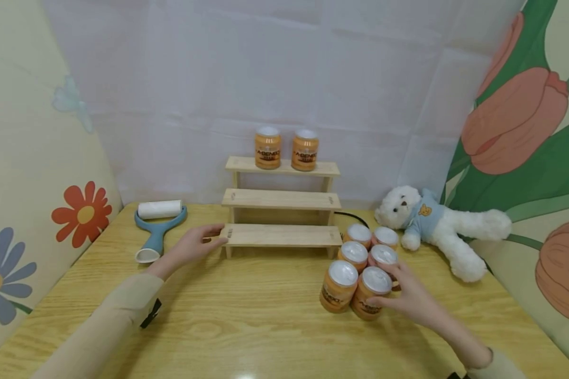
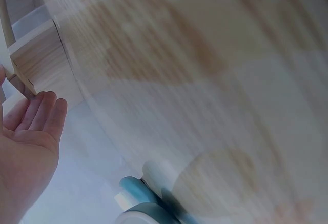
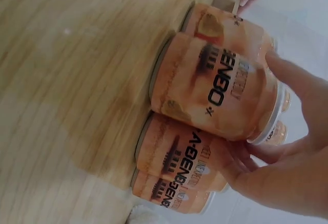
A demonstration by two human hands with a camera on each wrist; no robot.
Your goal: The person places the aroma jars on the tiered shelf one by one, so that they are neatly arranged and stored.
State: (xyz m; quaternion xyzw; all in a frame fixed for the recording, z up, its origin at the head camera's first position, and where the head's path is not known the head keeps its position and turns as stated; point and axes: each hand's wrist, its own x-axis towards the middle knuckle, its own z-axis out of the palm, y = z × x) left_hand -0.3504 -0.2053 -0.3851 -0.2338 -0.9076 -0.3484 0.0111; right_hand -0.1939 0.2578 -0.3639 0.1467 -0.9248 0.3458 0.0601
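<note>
Left hand [image 1: 194, 248], fingers loose, touches rack [image 1: 284, 235] at bottom step's left end. Two cans [image 1: 267, 150] on top step. Right hand [image 1: 412, 301] grasps front-right can [image 3: 210, 88], upright on table [image 1: 246, 316], thumb on near side, fingers behind.

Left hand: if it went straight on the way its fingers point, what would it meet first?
The left hand would first meet the lowest step of the wooden stand, at its left end; they seem to touch, though depth is unclear.
</note>
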